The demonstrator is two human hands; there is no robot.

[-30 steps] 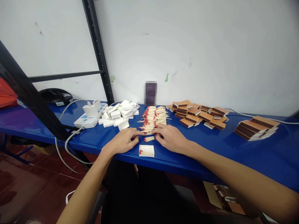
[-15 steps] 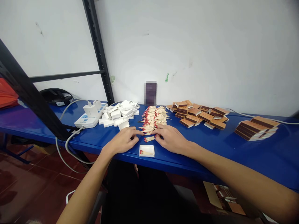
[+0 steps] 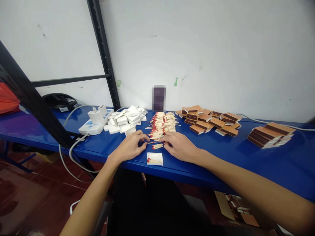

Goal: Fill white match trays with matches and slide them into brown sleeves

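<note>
A pile of red-headed matches [image 3: 163,126] lies in the middle of the blue table. My left hand [image 3: 130,145] rests at the pile's near left, index finger and thumb a little apart beside the heads of a few loose matches. From the right, my right hand [image 3: 180,146] reaches in with bent fingers, its index fingertip at the stick ends. Between the hands sits a small separate group of matches [image 3: 157,146]. Just in front of it, a white matchbox tray [image 3: 155,154] holds several matches along its near side. Some fingertips are partly hidden.
White matchbox trays [image 3: 123,119] are heaped on the left, beside a white power strip [image 3: 92,127] with cables. Brown matchbox sleeves [image 3: 210,121] lie heaped at right, with a neat stack of matchboxes [image 3: 269,135] farther over. A black shelf post [image 3: 31,88] rises at left.
My left index finger has drawn back and bent slightly toward the thumb. My right index finger has shifted a little left and down over the near matches. The tray has stayed put.
</note>
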